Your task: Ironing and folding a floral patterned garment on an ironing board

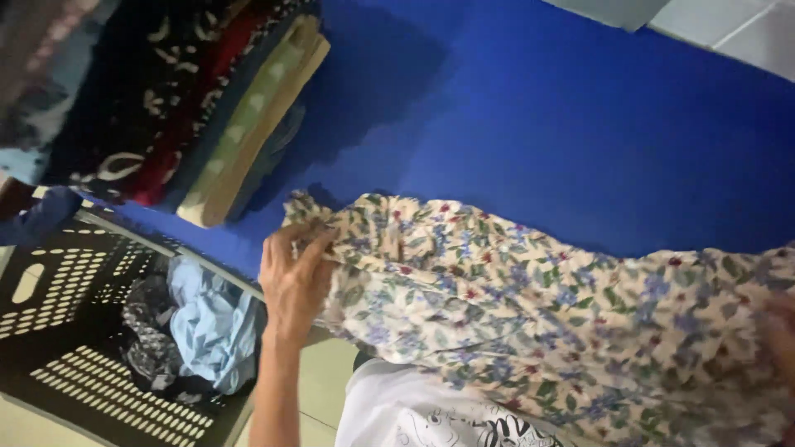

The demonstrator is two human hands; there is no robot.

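A cream cloth with a blue, red and green flower print (530, 306) lies spread over a blue surface (546, 124). My left hand (291, 277) pinches the cloth's left corner between thumb and fingers. My right hand (780, 331) shows only as a blurred sliver at the right edge, resting against the cloth's right side; its grip cannot be made out.
A stack of folded clothes (190, 99) in dark, red and tan prints sits at the top left on the blue surface. Below it stands a dark perforated laundry basket (58, 273) holding a light blue garment (211, 327) and a dark patterned one. White tiled floor shows at the top right.
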